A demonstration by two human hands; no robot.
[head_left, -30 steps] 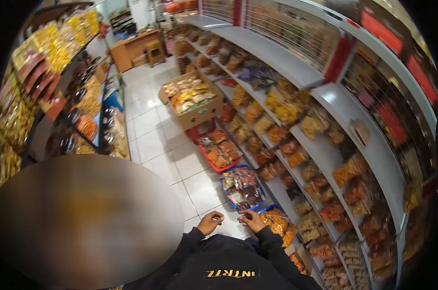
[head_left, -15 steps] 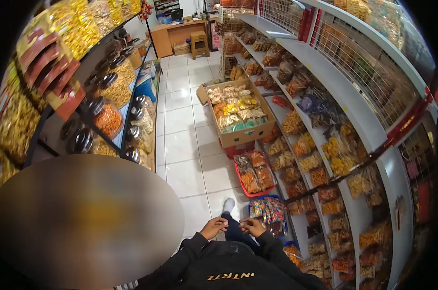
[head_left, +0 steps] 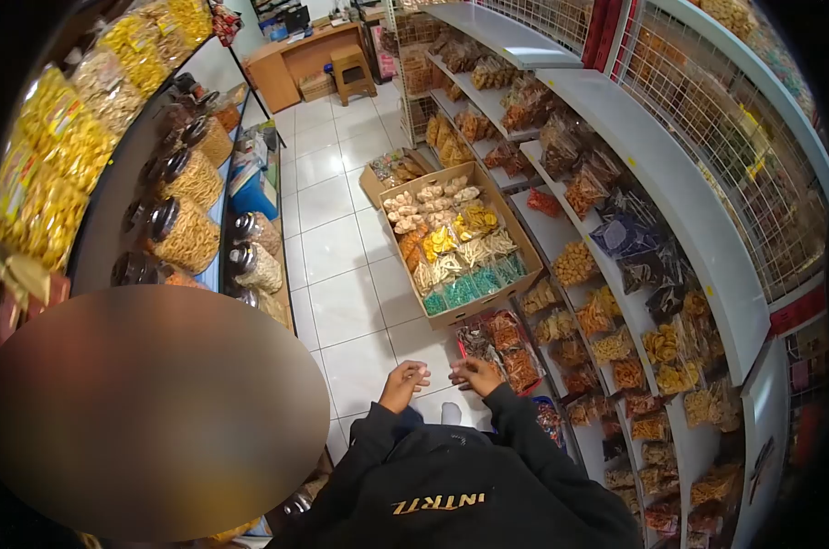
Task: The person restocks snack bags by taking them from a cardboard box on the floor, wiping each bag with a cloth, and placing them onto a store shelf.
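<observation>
My left hand is held in front of my body, fingers loosely bent and apart, with nothing visible in it. Level with it and a short gap to the right, my right hand is also empty, its fingers half curled and spread. Just beyond them stands an open cardboard box filled with clear bags of snacks, among them green bags at the near side and yellow bags in the middle. A red tray of bagged snacks is nearest my right hand, partly behind it.
Grey shelves of bagged snacks line the right. On the left are jars and hanging yellow bags. Tiled floor runs toward a wooden desk and stool. A blurred patch covers the lower left.
I have moved forward, so the box and red tray appear closer to my hands. Both hands have risen slightly in view, and the foot shows less. Both hands stay empty.
</observation>
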